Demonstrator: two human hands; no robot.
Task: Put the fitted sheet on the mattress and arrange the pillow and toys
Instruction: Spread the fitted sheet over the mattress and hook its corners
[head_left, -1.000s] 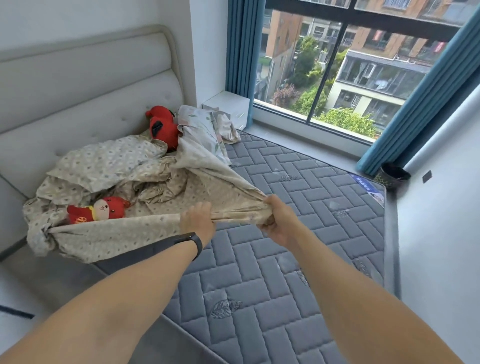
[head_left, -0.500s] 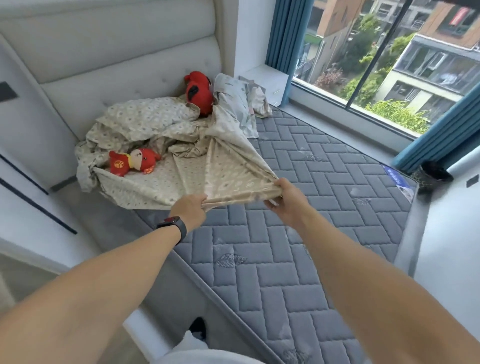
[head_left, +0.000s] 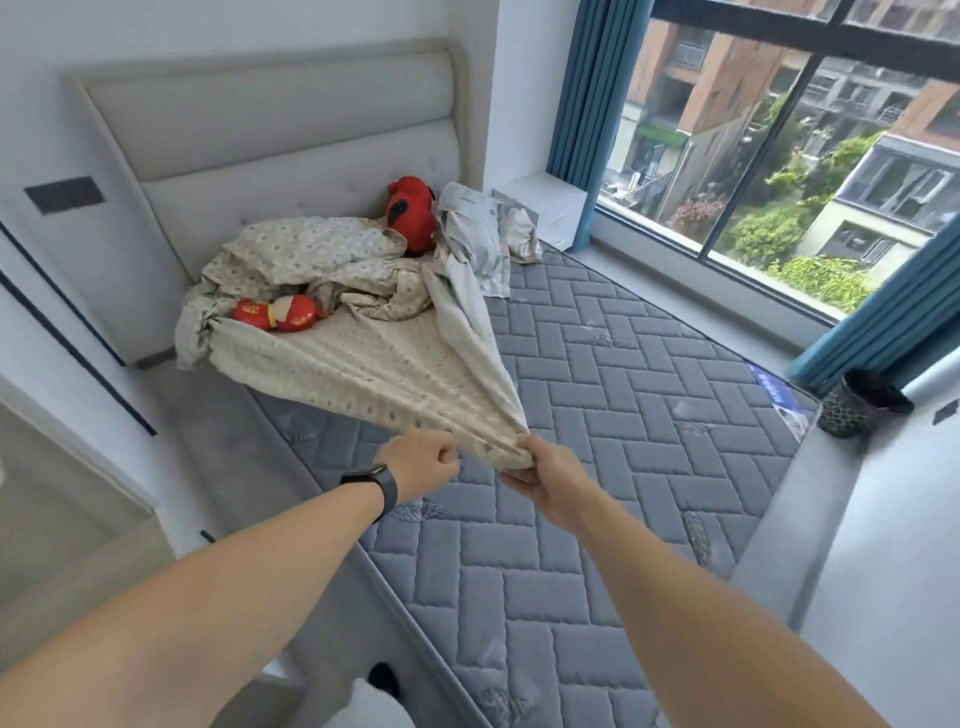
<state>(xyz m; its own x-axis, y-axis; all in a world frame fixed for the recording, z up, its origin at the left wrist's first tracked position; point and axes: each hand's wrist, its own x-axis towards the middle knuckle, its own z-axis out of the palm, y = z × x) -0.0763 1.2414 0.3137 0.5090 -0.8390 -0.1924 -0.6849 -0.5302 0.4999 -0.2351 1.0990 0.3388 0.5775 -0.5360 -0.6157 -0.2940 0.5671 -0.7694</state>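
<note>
The beige patterned fitted sheet (head_left: 374, 369) lies bunched at the head of the grey quilted mattress (head_left: 623, 426), with one corner stretched towards me. My right hand (head_left: 550, 475) grips that gathered corner. My left hand (head_left: 421, 462), with a black watch on its wrist, is closed at the sheet's hem just beside it. A small red plush toy (head_left: 275, 313) rests on the sheet. A larger red plush toy (head_left: 410, 213) leans against the headboard. A pillow (head_left: 311, 241) in matching fabric sits behind the bunched sheet.
A padded grey headboard (head_left: 285, 130) stands at the far end. A floral cloth (head_left: 478, 234) lies by a white nightstand (head_left: 545, 202). A large window with blue curtains (head_left: 587, 104) runs along the right, and a patterned bin (head_left: 857, 405) stands at the mattress's corner.
My hands have drawn closer together and pulled the sheet corner further down the mattress, away from the headboard. The sheet now stretches into a narrow point at my right hand.
</note>
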